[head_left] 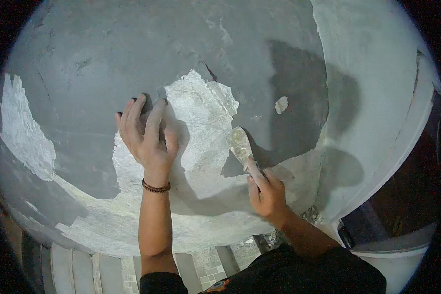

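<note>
One scraper point(241, 148), gripped in right fingers point(257, 176), blade point(238, 140) extending beyond them

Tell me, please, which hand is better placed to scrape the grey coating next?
Probably the right hand: it grips the scraper, whose blade is at the right edge of the white patch. The left hand shows no tool, spread at the patch's left side.
</note>
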The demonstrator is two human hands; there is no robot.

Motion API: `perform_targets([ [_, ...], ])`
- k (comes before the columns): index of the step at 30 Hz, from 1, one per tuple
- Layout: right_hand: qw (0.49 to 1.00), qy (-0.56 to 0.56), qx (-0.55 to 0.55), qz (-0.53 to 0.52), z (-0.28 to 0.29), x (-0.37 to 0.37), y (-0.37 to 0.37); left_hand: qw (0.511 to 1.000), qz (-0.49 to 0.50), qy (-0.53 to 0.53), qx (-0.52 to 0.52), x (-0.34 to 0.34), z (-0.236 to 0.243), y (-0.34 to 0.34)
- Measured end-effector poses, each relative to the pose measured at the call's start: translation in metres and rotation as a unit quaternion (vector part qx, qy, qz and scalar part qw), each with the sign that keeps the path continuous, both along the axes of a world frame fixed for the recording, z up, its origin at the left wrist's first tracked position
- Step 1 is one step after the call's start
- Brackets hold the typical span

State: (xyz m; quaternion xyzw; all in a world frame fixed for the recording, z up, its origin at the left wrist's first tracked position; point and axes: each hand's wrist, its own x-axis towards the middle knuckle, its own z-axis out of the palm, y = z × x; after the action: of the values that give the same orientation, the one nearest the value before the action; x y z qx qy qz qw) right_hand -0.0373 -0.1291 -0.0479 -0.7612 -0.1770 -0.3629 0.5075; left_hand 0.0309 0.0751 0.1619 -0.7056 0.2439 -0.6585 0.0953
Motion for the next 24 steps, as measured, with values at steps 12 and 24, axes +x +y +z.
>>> perform_targets([
  [12,0.997,-0.062,0.048,-0.016,0.002,0.016,-0.006,1.000,-0.002,-0.015,0.002,0.005,0.003,-0.002],
  [24,0.994,-0.090,0.034,-0.051,0.006,0.022,-0.023,1.000,0.000,-0.017,0.002,0.006,0.001,-0.001],
])
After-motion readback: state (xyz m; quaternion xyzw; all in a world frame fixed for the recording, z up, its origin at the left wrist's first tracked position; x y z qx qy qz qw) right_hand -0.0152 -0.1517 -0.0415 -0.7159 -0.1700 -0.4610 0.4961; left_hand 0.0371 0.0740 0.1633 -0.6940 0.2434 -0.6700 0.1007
